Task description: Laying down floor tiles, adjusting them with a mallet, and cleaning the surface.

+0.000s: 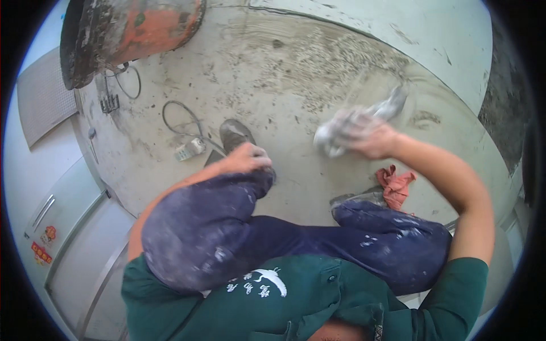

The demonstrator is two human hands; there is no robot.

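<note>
A greyish-white rag is bunched under my right hand, which presses it on the dusty floor ahead and to the right. The hand and rag are partly smeared by motion. My left hand rests on my left knee, its fingers curled in and nothing visible in them. A crumpled red cloth lies beside my right shoe, nearer to me than the rag. Dark, crumbly dirt is spread over the floor beyond my hands.
A dirty orange drum stands at the far left. Near my left shoe lie a white power strip and a grey cable. A pale panel borders the floor at the back; a glass-fronted cabinet is at left.
</note>
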